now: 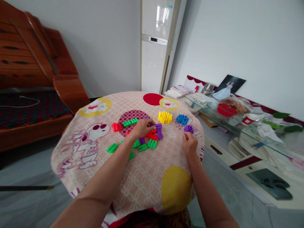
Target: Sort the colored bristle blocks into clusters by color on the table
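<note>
My left hand (143,127) reaches over the middle of the round table, its fingertips pinched at a purple ribbed plastic piece (158,126). Red plastic pieces (152,135) and green ribbed pieces (152,144) lie around and below that hand. My right hand (190,143) is closed just in front of a bunch of small purple pegs (188,128); whatever its fingertips hold is too small to tell. Farther back stand a group of yellow pegs (165,117) and a group of blue pegs (182,119). Pale, see-through pieces (169,131) lie between the hands.
A patterned cloth (142,177) covers the table. At the right, a glass-topped cabinet (251,134) carries a red bowl (227,110), papers (178,91) and a photo (229,84). A wooden bench (64,87) stands left, and a tall white appliance (154,60) behind.
</note>
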Available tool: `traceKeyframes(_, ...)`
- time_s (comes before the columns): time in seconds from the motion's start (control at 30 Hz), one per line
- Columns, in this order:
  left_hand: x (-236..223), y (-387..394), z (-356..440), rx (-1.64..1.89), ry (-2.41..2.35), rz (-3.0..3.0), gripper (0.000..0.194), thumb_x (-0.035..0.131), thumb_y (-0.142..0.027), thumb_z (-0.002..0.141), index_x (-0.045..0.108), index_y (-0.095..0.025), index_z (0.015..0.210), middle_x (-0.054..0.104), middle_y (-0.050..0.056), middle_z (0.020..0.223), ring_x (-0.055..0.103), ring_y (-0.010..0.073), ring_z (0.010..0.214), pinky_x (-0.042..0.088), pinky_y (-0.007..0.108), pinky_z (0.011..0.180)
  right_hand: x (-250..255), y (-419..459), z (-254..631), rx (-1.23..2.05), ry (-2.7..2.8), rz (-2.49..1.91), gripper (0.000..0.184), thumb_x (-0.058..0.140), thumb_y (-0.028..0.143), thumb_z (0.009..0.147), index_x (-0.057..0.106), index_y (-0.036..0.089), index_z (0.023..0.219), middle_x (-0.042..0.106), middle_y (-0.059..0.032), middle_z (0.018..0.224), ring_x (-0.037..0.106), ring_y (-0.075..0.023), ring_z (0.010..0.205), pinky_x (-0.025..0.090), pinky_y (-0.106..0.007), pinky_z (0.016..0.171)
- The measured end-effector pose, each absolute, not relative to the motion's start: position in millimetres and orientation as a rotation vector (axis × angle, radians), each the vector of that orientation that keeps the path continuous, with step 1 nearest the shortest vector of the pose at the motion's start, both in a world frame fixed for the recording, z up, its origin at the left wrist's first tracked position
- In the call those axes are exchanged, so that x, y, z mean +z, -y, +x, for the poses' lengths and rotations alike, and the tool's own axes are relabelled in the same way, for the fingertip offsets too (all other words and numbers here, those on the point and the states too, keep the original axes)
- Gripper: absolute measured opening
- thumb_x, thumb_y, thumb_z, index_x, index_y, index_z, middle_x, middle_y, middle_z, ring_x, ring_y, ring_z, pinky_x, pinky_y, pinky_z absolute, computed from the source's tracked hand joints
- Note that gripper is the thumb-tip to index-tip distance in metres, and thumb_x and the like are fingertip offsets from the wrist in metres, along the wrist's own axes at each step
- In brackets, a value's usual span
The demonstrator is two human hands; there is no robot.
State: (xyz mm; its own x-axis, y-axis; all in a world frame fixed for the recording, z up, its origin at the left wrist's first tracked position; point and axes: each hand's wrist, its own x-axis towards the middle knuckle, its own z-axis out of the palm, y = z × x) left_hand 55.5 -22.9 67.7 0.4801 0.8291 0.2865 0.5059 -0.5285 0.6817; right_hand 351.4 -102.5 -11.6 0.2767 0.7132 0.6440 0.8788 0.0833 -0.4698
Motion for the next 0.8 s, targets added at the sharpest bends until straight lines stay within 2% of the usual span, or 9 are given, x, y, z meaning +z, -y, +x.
traceKeyframes(0.1, 71, 34, 70, 0.838, -1.011, 2.352, 0.016, 0.064, -0.023, 0.082, 0.072, -0.017, 0.094, 0.074, 0.005, 0.093, 0.066, 0.0176, 0.085, 0.051, 0.027, 0.081, -9, 104, 338, -0.219, 1.588, -1.591, 0.036, 0.046, 0.035, 0.089, 0.074, 0.016, 0.1, 0.075, -0.0118, 0.086, 0.066, -0.0212, 0.073, 0.051, -0.03, 0.071)
traceKeyframes(0.23, 68, 48, 92, 0.804, -0.892, 2.477, 0.017, 0.064, -0.015, 0.083, 0.071, -0.016, 0.098, 0.073, 0.009, 0.1, 0.066, 0.0202, 0.094, 0.05, 0.031, 0.087, -4, 110, 316, -0.146, 1.81, -1.457, 0.043, 0.045, 0.037, 0.094, 0.069, 0.015, 0.124, 0.077, -0.0139, 0.099, 0.07, -0.0233, 0.082, 0.055, -0.032, 0.078)
traceKeyframes(0.33, 61, 55, 104, 0.801, -0.791, 2.506, 0.018, 0.062, -0.013, 0.084, 0.07, -0.016, 0.1, 0.072, 0.009, 0.1, 0.066, 0.0201, 0.093, 0.05, 0.031, 0.087, 0, 113, 306, -0.091, 1.971, -1.377, 0.044, 0.042, 0.035, 0.098, 0.067, 0.016, 0.128, 0.076, -0.0151, 0.104, 0.071, -0.024, 0.087, 0.055, -0.033, 0.079)
traceKeyframes(0.43, 54, 58, 109, 0.814, -0.732, 2.501, 0.016, 0.06, -0.013, 0.086, 0.068, -0.016, 0.1, 0.071, 0.008, 0.097, 0.065, 0.0189, 0.091, 0.049, 0.03, 0.086, 0, 113, 302, -0.139, 2.042, -1.37, 0.042, 0.039, 0.036, 0.101, 0.07, 0.016, 0.121, 0.076, -0.0139, 0.097, 0.071, -0.0229, 0.084, 0.054, -0.031, 0.076)
traceKeyframes(0.6, 54, 53, 105, 0.84, -0.741, 2.482, 0.013, 0.061, -0.013, 0.086, 0.068, -0.016, 0.096, 0.071, 0.007, 0.093, 0.065, 0.018, 0.087, 0.05, 0.029, 0.083, -2, 112, 304, -0.245, 2.037, -1.39, 0.037, 0.043, 0.036, 0.102, 0.074, 0.017, 0.099, 0.071, -0.0095, 0.079, 0.065, -0.0181, 0.072, 0.046, -0.026, 0.067)
traceKeyframes(0.8, 62, 39, 80, 1.014, -0.939, 2.346, 0.015, 0.064, -0.017, 0.084, 0.07, -0.016, 0.097, 0.073, 0.005, 0.094, 0.067, 0.0183, 0.087, 0.052, 0.029, 0.084, -4, 107, 320, -0.269, 1.68, -1.588, 0.034, 0.049, 0.035, 0.098, 0.073, 0.017, 0.083, 0.068, -0.0067, 0.071, 0.056, -0.0156, 0.064, 0.038, -0.026, 0.064)
